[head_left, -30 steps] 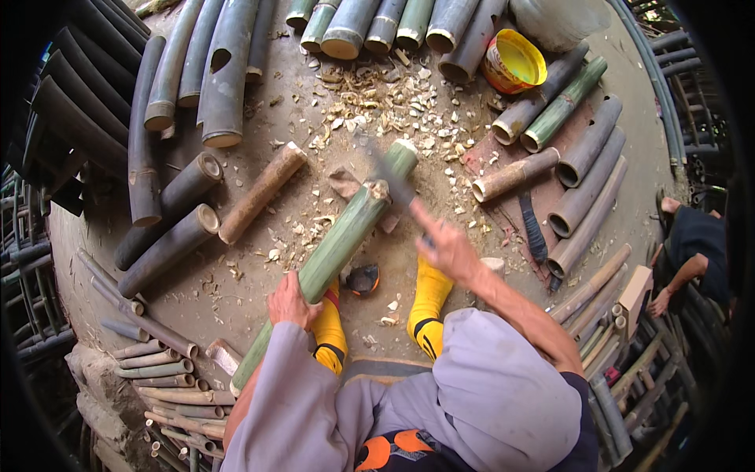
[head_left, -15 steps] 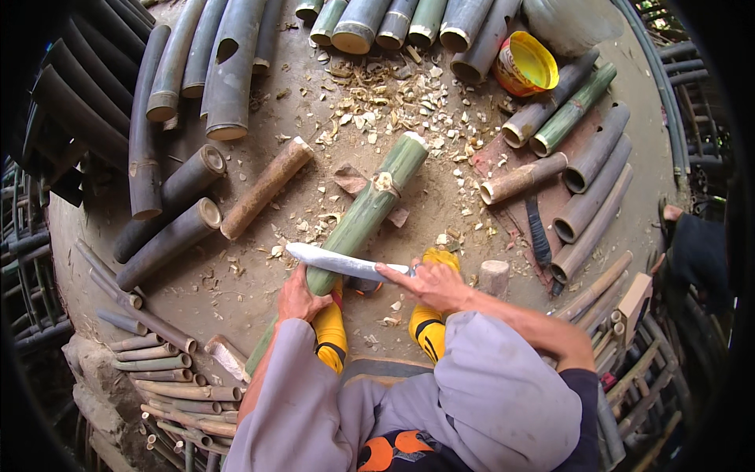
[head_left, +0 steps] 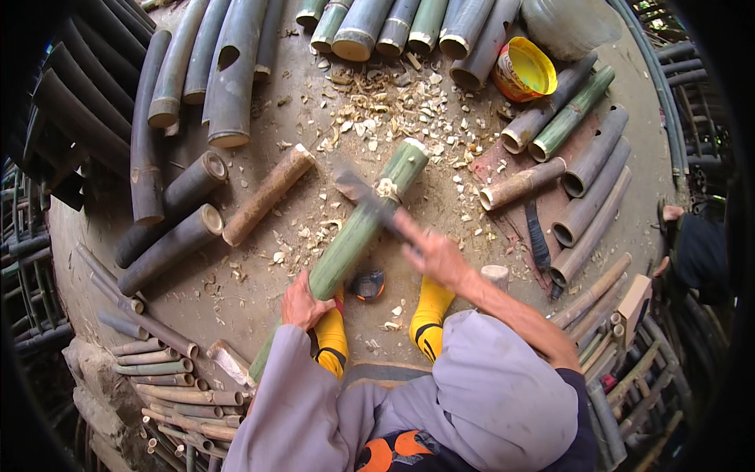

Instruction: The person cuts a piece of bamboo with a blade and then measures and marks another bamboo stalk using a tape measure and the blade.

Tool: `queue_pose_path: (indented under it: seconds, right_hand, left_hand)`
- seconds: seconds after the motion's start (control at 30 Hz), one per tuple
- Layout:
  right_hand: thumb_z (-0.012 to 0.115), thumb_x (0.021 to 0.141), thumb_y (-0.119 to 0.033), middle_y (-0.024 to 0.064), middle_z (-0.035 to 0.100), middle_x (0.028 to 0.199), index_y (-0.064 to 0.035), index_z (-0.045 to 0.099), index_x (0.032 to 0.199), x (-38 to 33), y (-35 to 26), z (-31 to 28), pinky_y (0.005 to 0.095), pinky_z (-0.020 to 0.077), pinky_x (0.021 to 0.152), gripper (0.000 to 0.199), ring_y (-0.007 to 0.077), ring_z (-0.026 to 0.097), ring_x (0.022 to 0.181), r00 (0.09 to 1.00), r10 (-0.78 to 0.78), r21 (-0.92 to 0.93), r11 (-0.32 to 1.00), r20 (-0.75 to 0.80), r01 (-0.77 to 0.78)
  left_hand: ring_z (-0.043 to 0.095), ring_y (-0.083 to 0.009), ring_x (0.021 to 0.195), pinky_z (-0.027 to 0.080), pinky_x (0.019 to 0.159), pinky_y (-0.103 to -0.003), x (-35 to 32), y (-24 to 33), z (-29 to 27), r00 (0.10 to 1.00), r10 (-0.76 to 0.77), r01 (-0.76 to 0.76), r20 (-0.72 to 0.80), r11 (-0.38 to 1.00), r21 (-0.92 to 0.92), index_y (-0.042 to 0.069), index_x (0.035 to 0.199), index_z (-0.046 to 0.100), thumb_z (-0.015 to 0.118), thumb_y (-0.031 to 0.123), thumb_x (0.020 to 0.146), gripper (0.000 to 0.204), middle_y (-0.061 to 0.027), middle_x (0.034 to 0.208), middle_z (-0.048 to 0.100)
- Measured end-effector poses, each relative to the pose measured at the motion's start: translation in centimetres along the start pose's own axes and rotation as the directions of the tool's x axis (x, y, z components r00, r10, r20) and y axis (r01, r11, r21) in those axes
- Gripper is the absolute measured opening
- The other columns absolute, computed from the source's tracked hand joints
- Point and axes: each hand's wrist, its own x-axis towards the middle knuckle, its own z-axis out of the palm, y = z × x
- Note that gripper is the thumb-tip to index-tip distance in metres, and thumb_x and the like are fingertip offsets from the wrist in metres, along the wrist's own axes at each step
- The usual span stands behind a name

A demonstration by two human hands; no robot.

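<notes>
A long green bamboo pole point(head_left: 358, 232) lies slanted on the dirt ground, its far end up right, its near end by my knee. My left hand point(head_left: 303, 303) grips it low down. My right hand point(head_left: 432, 253) is shut on the handle of a chopping blade point(head_left: 366, 197), blurred with motion, its edge down at the pale knot on the pole. My feet in yellow boots point(head_left: 429, 315) stand either side of the pole.
Grey and green bamboo sections point(head_left: 212, 71) lie in rows all round: far left, top and right point(head_left: 586, 165). A short brown log point(head_left: 267, 195) lies left of the pole. A yellow bowl point(head_left: 523, 71) sits far right. Pale wood chips point(head_left: 385, 110) litter the ground. Another person point(head_left: 696, 252) crouches at the right edge.
The blade was down on the pole, then drawn back level above my feet. Now it has swung forward onto the pole's knot again. My left hand stays on the pole.
</notes>
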Motion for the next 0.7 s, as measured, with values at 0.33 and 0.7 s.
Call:
queue_pose_path:
  seconds: [0.33, 0.7]
  right_hand:
    - [0.059, 0.088, -0.025, 0.0179, 0.060, 0.077, -0.0267, 0.022, 0.148, -1.7, 0.5, -1.6, 0.0349, 0.0533, 0.045, 0.070, 0.0237, 0.059, 0.052, 0.991, -0.110, -0.200, 0.972, 0.082, 0.124]
    - [0.057, 0.089, -0.019, 0.0127, 0.057, 0.064, -0.0154, 0.022, 0.149, 1.9, 1.3, -2.6, 0.0326, 0.0494, 0.037, 0.069, 0.0190, 0.053, 0.044, 0.960, 0.209, 0.109, 0.975, -0.187, -0.191]
  left_hand:
    - [0.055, -0.0383, 0.098, 0.045, 0.087, -0.043, 0.7, -1.1, -0.2, 0.995, 0.083, -0.084, -0.051, 0.996, -0.006, -0.002, 0.108, 0.058, 0.076, 0.028, 0.050, 0.068, -0.0219, 0.099, 0.056]
    - [0.054, -0.0366, 0.104, 0.044, 0.091, -0.042, 0.8, -0.2, -0.4, 0.998, 0.047, -0.045, 0.033, 0.997, -0.065, 0.002, 0.116, 0.059, 0.077, 0.027, 0.051, 0.072, -0.0206, 0.106, 0.055]
